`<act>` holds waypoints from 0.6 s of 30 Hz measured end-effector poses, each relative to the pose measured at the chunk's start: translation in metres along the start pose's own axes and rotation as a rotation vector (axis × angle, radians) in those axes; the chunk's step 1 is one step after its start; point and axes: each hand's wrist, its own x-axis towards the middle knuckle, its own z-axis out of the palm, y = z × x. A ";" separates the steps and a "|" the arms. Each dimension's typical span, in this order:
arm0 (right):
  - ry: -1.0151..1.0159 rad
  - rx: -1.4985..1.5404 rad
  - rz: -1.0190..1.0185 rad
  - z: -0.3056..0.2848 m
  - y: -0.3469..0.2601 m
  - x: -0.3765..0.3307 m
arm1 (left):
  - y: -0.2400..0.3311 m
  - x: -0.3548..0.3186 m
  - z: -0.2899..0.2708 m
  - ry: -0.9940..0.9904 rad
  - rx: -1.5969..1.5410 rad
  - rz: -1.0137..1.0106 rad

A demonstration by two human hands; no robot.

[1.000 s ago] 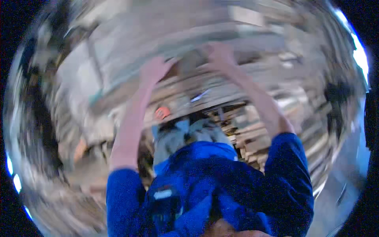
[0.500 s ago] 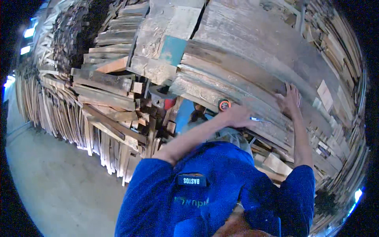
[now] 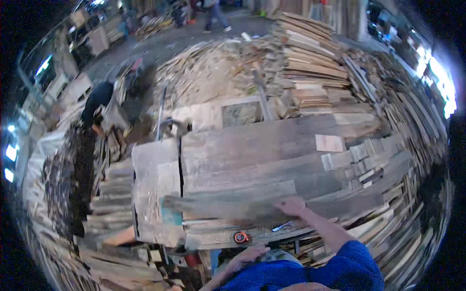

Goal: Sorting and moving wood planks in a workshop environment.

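Observation:
My right hand (image 3: 292, 206) is closed on the right end of a grey-brown wooden board (image 3: 223, 207), which looks smeared by motion over the worktop of wide planks (image 3: 233, 157). At the near edge, close to my body, my left hand (image 3: 251, 254) has its fingers stretched out and holds nothing. An orange-and-black tape measure (image 3: 241, 237) lies on a board just beyond that hand. To its right rests a slim blue-and-white pen (image 3: 283, 226).
A light wood offcut (image 3: 330, 143) and several small blocks (image 3: 361, 169) lie at right. Stacked boards (image 3: 315, 53) rise beyond the worktop, beside a heap of scraps (image 3: 208, 77). A person in dark clothing (image 3: 99, 102) bends at far left.
The view has tilted up, showing more of the workshop. My left hand has drawn back from beside the pen. My right hand, earlier flat on the planks, now grips the board's end.

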 end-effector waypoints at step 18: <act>0.512 0.491 1.932 0.430 -0.183 -0.614 | 0.127 -0.024 0.069 -0.197 -0.286 -0.476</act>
